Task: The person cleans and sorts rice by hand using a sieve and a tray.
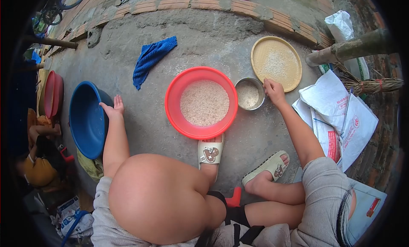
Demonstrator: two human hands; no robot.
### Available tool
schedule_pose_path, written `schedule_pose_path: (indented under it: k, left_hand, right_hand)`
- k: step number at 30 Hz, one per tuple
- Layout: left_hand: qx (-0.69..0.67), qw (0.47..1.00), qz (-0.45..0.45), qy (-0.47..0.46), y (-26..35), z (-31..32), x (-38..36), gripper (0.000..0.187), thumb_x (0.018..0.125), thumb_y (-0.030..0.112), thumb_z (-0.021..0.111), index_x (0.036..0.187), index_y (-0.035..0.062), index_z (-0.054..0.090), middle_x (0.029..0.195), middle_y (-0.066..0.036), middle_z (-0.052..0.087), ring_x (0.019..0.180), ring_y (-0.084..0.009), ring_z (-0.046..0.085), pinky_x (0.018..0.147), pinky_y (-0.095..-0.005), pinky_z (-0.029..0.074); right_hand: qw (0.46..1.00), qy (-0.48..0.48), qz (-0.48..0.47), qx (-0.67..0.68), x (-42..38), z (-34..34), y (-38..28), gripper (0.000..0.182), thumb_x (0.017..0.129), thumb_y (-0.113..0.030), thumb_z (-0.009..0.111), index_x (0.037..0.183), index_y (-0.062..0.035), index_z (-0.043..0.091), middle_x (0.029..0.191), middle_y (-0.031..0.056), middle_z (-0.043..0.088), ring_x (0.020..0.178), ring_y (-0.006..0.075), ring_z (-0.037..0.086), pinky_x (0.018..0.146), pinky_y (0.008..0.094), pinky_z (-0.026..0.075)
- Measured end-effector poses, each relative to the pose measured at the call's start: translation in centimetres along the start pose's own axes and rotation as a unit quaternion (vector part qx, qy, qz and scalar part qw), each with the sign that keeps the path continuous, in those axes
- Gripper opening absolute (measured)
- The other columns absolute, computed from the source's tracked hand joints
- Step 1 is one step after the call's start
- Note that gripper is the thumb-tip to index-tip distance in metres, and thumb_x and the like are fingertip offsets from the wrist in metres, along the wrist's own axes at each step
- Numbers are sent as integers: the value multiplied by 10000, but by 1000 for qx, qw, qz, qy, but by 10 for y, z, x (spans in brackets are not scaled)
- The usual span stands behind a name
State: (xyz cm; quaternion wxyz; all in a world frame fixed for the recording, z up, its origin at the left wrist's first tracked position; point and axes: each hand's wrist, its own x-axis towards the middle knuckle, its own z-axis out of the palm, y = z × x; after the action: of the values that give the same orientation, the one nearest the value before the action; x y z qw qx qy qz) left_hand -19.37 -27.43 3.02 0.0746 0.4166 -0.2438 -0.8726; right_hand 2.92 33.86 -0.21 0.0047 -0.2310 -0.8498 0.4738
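My left hand [114, 107] is beside the blue basin [87, 119], its fingers stretched out and the thumb at the rim. My right hand [275, 92] is closed at the right rim of a small metal pot [249, 105] that holds rice grains. To the pot's left, a red basin [172, 117] stands on the ground with a broad layer of pale grain [204, 103] in it. A round woven tray [294, 78] with a scatter of white rice [275, 63] lies just beyond my right hand.
A blue cloth [153, 59] lies behind the red basin. White sacks [341, 115] and a bamboo pole [349, 49] are on the right. Another red basin [52, 93] leans at the far left, near another person [40, 161]. A brick edge [183, 2] runs across the back.
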Motion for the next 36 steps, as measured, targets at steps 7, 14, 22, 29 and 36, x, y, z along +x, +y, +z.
schedule_pose_path:
  k: [7,14,22,29,36]
  left_hand:
    - [-231,971,63,-14,65,-26,86,573,824,328,555,1202,-76,406,1216,-191,478,1128,-300,492,945,-435,441]
    - [-201,978,-2,-54,-12,57,38,274,816,114,447,1025,-50,515,981,-187,584,914,-306,596,825,-453,511]
    - [126,974,-79,-173,-142,134,-80,205,756,11,557,945,-52,506,944,-166,594,886,-307,601,871,-445,499]
    - [358,891,-131,-245,-200,149,-137,229,761,65,570,972,12,497,973,-148,599,902,-289,611,885,-430,477]
    - [458,822,-173,-289,-230,155,-154,300,739,85,573,1017,7,493,996,-152,594,930,-286,607,912,-437,447]
  right_hand:
    - [985,-152,67,48,-10,-8,-9,429,840,-431,580,911,-8,590,542,41,522,462,137,532,433,271,402]
    - [944,-246,175,135,-14,-8,-8,714,808,-288,633,1374,-57,264,953,165,595,560,213,616,495,307,511]
    - [946,-256,158,124,-2,-9,4,664,797,-194,605,1373,-78,296,961,166,599,625,218,632,548,322,531]
    - [947,-240,160,139,-6,-17,13,599,792,-201,605,1330,-81,368,918,158,604,623,216,628,535,313,525]
    - [949,-236,153,144,-6,-18,17,566,796,-229,595,1305,-76,399,884,158,611,610,215,618,528,315,520]
